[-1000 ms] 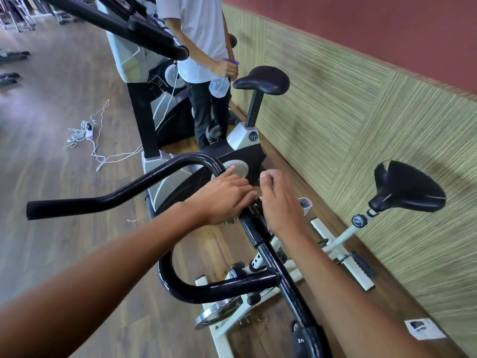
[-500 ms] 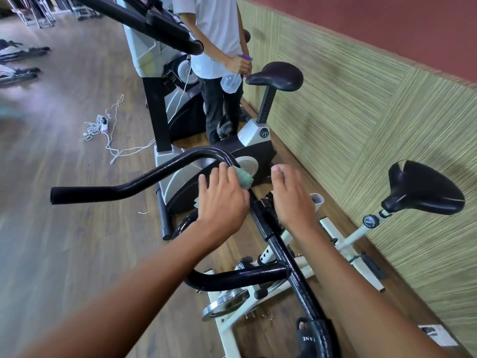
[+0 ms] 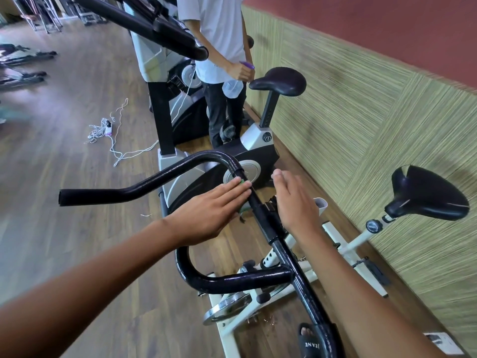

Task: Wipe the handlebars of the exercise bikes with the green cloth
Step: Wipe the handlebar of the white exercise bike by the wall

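Note:
The near exercise bike's black handlebar [image 3: 144, 187] curves from a long left grip to a centre stem running toward me. My left hand [image 3: 209, 210] lies flat with straight fingers, pressing the green cloth [image 3: 242, 182] against the bar just below its top bend. Only small green bits of the cloth show at my fingertips and under my palm. My right hand [image 3: 296, 202] is on the other side of the stem, fingers straight, by the clamp and holding nothing.
A person in a white shirt holds a spray bottle [image 3: 232, 86] beside a second bike with a black saddle [image 3: 280, 78]. The near bike's saddle [image 3: 426, 197] points at the woven wall [image 3: 361, 112]. A white cable [image 3: 103, 130] lies on the wooden floor at left.
My left hand went from curled over the bar to flat, with the cloth beneath it. My right hand's fingers have straightened beside the stem. The view shifted a little.

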A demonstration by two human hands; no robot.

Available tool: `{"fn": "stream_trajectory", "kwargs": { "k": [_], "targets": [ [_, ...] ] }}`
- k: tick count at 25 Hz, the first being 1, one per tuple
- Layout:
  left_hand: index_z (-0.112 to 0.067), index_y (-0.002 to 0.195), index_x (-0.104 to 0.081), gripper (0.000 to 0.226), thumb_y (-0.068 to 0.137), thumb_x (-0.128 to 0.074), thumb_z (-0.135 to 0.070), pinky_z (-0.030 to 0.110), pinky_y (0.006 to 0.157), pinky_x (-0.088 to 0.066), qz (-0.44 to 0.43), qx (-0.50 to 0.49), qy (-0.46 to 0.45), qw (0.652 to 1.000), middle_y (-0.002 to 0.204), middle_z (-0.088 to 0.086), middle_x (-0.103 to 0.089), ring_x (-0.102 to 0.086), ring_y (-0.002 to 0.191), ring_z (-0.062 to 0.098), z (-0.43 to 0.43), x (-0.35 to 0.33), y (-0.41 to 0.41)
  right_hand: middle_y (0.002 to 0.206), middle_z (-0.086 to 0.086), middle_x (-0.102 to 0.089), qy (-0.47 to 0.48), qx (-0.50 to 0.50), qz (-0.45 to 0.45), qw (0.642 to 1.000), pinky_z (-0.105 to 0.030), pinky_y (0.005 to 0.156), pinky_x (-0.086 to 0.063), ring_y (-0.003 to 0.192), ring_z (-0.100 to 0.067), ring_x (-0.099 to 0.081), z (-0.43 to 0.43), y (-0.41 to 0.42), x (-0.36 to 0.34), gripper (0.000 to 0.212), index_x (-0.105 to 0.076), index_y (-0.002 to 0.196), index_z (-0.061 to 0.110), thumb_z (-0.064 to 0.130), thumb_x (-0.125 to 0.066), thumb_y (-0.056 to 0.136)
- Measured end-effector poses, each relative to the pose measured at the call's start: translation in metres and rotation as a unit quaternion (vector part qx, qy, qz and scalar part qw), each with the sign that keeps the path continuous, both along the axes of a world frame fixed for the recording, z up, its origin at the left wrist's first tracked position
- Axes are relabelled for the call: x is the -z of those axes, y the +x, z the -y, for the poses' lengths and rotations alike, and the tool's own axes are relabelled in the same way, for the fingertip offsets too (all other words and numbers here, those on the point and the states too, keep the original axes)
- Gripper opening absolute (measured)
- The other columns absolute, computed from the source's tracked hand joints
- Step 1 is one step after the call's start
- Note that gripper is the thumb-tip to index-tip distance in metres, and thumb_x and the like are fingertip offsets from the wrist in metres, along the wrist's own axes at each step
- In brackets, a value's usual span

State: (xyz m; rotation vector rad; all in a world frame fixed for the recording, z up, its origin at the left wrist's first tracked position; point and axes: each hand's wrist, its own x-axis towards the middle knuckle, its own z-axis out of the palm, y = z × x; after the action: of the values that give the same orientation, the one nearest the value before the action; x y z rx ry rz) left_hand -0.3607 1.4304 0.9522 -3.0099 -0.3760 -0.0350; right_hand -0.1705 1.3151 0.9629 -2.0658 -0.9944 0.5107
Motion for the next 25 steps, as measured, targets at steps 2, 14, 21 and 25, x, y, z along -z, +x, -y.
{"fn": "stream_trajectory", "kwargs": {
  "k": [2,14,21,25],
  "targets": [
    [-0.012,0.158,-0.015,0.056,0.108,-0.021,-0.036,0.031,0.124,-0.003,0.014,0.012,0.012,1.000,0.167,0.001,-0.008,0.003,0.154,0.015,-0.001,0.001,-0.001,0.127,0.005,-0.053,0.000,-0.006,-0.006,1.000,-0.049,0.101,-0.038,0.113,-0.027,-0.054,0.000,0.001,0.001,0.053,-0.056,0.122,0.031,0.058,-0.016,0.102],
    [-0.012,0.109,-0.070,0.053,0.104,-0.034,-0.051,0.042,0.103,-0.048,0.081,-0.314,-0.490,0.809,0.110,0.008,-0.071,-0.067,0.104,0.023,-0.009,-0.031,0.029,0.118,0.005,-0.057,-0.019,-0.003,-0.001,1.000,-0.046,0.096,-0.038,0.112,-0.029,-0.054,0.000,0.001,0.001,0.052,-0.058,0.116,0.028,0.058,-0.018,0.102],
    [-0.016,0.091,-0.061,0.043,0.106,-0.033,-0.045,0.022,0.068,-0.042,0.087,-0.320,-0.443,0.833,0.078,-0.001,-0.057,-0.050,0.070,0.010,0.003,-0.040,0.048,0.115,-0.002,-0.065,-0.033,-0.019,0.020,0.999,-0.048,0.103,-0.037,0.108,-0.026,-0.058,-0.003,-0.001,-0.006,0.054,-0.066,0.110,0.022,0.048,-0.019,0.104],
    [-0.007,0.097,-0.067,0.058,0.104,-0.032,-0.052,0.036,0.090,-0.046,0.082,-0.367,-0.396,0.837,0.084,0.005,-0.059,-0.057,0.080,0.020,0.009,-0.032,0.030,0.110,0.001,-0.069,-0.060,-0.033,0.026,0.997,-0.045,0.100,-0.038,0.107,-0.029,-0.058,-0.004,0.001,-0.005,0.060,-0.070,0.093,0.030,0.051,-0.015,0.103]
  ]
}}
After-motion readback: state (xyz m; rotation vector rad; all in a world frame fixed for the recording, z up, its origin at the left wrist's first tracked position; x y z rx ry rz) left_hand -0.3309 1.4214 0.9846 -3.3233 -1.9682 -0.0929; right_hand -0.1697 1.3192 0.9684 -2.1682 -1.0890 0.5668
